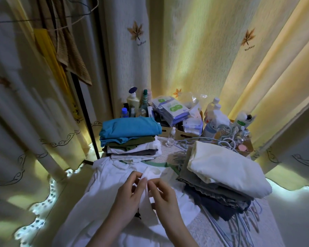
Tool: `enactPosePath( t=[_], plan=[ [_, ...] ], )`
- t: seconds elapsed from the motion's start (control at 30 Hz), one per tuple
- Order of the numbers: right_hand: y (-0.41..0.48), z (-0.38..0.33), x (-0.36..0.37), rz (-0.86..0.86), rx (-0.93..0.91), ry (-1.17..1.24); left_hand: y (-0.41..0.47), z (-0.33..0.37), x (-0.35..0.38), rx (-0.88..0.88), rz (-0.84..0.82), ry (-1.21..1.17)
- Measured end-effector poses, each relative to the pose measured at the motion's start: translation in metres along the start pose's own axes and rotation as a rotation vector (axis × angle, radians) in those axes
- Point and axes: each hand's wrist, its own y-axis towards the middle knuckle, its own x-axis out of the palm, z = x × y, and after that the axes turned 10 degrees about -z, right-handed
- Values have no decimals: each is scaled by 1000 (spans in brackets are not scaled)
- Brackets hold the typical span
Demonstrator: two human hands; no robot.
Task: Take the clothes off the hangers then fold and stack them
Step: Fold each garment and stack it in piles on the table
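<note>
Here, a white garment [107,177] lies spread at the near side of the table [209,232]. A strip of its fabric is pinched between the left hand [130,191] and right hand [165,196], fingers curled on the cloth. Just behind stands a folded stack topped by a blue shirt [128,127]. To the right, a second stack under a cream piece [227,168] rests on pale wire hangers [243,227]. Bottles [212,113] crowd the back, before leaf-print curtains [185,50].
</note>
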Motion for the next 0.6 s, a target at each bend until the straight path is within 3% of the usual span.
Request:
enactPosePath(
  t=[0.2,0.37,0.5,0.6],
  plan=[
    [3,6,-13,-13,-52,-74,0,1,-13,-20,-143,86],
    [10,4,-28,81,-232,-341,-8,5,-17,33,-220,70],
    [21,-18,-42,-263,-369,-548,-10,25,-32,123,-284,58],
    [34,-48,-36,-295,-393,-538,0,60,-55,260,-248,118]
  ],
)
